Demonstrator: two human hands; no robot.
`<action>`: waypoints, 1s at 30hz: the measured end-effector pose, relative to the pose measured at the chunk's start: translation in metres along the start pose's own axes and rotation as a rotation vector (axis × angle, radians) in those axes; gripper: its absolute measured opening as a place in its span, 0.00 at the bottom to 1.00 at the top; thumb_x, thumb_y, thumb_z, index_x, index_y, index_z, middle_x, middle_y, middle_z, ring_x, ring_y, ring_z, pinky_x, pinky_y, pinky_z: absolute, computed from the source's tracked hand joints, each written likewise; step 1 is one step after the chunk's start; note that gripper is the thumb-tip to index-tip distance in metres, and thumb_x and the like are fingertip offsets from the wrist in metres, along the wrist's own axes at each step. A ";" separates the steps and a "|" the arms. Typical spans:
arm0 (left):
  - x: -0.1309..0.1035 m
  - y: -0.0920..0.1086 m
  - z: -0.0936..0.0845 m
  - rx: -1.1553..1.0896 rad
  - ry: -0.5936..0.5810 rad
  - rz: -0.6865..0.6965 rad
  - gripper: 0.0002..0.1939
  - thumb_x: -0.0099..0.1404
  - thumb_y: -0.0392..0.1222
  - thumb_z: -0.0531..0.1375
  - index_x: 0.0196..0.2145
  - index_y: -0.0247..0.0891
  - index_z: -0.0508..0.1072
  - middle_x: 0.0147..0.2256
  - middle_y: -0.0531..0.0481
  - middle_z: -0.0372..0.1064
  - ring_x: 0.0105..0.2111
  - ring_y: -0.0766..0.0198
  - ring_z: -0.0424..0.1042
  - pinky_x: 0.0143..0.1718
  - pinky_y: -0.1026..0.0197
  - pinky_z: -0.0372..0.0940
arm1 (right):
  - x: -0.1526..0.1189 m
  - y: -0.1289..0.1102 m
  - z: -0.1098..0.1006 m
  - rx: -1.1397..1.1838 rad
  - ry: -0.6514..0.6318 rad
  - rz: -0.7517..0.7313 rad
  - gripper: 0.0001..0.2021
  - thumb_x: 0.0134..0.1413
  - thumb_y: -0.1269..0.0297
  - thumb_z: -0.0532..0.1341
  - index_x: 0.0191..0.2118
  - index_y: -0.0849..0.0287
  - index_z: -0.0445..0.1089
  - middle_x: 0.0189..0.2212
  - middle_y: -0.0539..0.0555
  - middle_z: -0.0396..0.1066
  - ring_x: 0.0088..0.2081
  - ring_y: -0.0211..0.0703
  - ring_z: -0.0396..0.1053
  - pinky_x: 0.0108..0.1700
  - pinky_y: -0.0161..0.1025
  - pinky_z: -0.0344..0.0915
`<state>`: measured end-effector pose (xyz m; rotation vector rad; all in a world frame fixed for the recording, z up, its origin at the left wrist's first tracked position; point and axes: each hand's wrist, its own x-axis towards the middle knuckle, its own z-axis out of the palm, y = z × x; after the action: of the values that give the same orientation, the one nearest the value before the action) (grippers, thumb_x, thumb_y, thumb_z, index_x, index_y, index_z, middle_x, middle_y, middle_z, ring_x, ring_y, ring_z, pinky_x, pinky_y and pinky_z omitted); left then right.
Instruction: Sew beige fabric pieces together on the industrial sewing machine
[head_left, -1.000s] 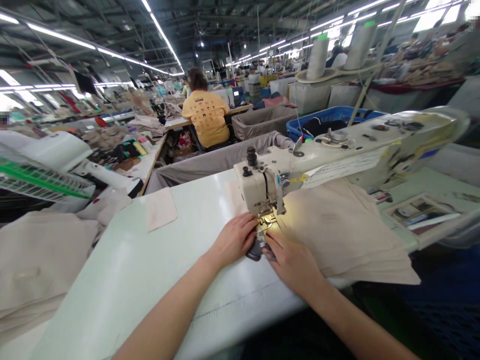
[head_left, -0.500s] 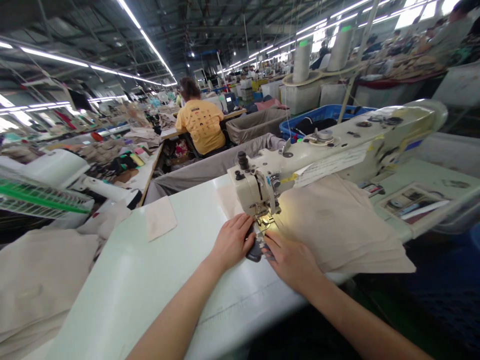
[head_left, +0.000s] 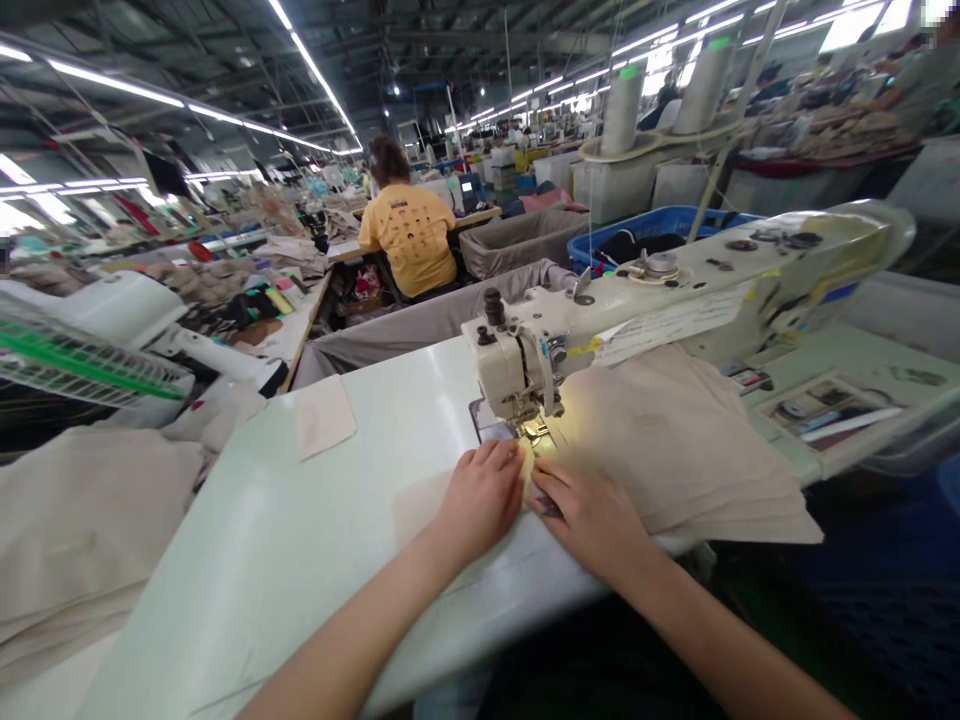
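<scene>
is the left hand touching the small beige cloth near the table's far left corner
Apart. The head view shows bare tabletop between the left hand and the small beige cloth.

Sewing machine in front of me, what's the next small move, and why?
I'd probably guide the pale fabric toward the presser foot: the left hand lies over it, and the right hand is close by, near the foot.

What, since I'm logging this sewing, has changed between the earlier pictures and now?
Cloth now lies on the near side of the machine, under the left hand, which has drawn slightly nearer the person. The piece that showed beyond the machine's head is gone from there, baring a metal plate; whether it is the same piece, I cannot tell. The right hand, stack and small patch stayed about as they were.
</scene>
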<state>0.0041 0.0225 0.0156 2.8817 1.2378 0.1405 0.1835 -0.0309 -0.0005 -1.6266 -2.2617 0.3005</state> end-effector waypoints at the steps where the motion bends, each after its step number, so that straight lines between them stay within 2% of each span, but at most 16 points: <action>1: 0.002 0.001 0.001 0.005 -0.002 -0.006 0.15 0.69 0.36 0.57 0.53 0.37 0.69 0.54 0.42 0.69 0.53 0.51 0.67 0.49 0.48 0.68 | 0.000 0.001 0.000 -0.007 -0.019 0.005 0.12 0.67 0.64 0.56 0.51 0.55 0.73 0.54 0.56 0.74 0.43 0.45 0.76 0.41 0.37 0.69; 6: 0.009 -0.001 0.001 0.009 0.015 -0.033 0.14 0.70 0.37 0.56 0.52 0.37 0.70 0.54 0.41 0.69 0.54 0.48 0.67 0.49 0.46 0.68 | 0.004 0.004 -0.001 -0.045 -0.070 0.018 0.13 0.68 0.64 0.55 0.51 0.55 0.74 0.56 0.57 0.73 0.45 0.47 0.77 0.45 0.39 0.71; 15: 0.008 0.005 0.003 0.021 0.027 -0.073 0.15 0.69 0.38 0.58 0.53 0.36 0.69 0.54 0.41 0.69 0.53 0.49 0.67 0.48 0.47 0.68 | 0.008 0.005 -0.005 -0.043 -0.079 -0.006 0.13 0.67 0.66 0.56 0.52 0.57 0.75 0.57 0.57 0.73 0.49 0.50 0.76 0.50 0.42 0.72; 30: 0.009 0.009 0.006 0.059 0.044 -0.072 0.12 0.68 0.39 0.59 0.49 0.36 0.71 0.52 0.39 0.70 0.51 0.48 0.69 0.44 0.49 0.68 | 0.009 0.010 -0.003 -0.046 -0.075 -0.032 0.14 0.68 0.65 0.54 0.51 0.57 0.75 0.57 0.57 0.72 0.47 0.49 0.77 0.48 0.42 0.72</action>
<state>0.0171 0.0229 0.0103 2.8936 1.3740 0.1715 0.1908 -0.0188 0.0004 -1.6258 -2.3649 0.3085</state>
